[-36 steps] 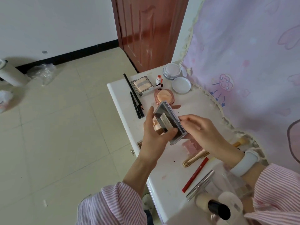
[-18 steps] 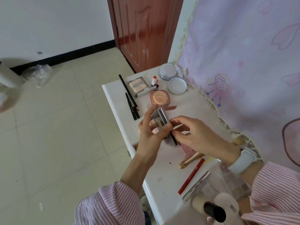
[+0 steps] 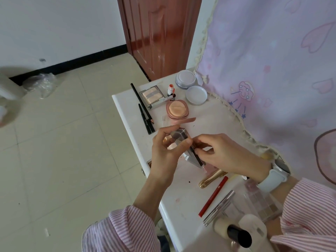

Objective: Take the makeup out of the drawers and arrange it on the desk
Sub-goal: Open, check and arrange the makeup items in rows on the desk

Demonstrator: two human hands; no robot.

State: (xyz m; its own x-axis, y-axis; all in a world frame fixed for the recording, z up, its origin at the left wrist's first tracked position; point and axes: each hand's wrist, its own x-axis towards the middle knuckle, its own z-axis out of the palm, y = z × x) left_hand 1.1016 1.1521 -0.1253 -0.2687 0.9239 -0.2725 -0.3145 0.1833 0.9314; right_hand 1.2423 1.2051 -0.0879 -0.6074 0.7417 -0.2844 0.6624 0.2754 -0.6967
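Between your left hand (image 3: 166, 151) and right hand (image 3: 221, 153), above the counter (image 3: 181, 193), sits the compact (image 3: 189, 148), pinched by both. Keep it level, lower it just beyond your fingers, near the pink compact (image 3: 176, 110).

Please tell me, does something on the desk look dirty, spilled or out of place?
Yes, slightly. The white desk carries small stains: a pinkish smear near its front edge and a dark speck beside the gold tube. The round pink compact lies open. Nothing looks spilled or broken. Both hands hold a mirrored palette above the desk.
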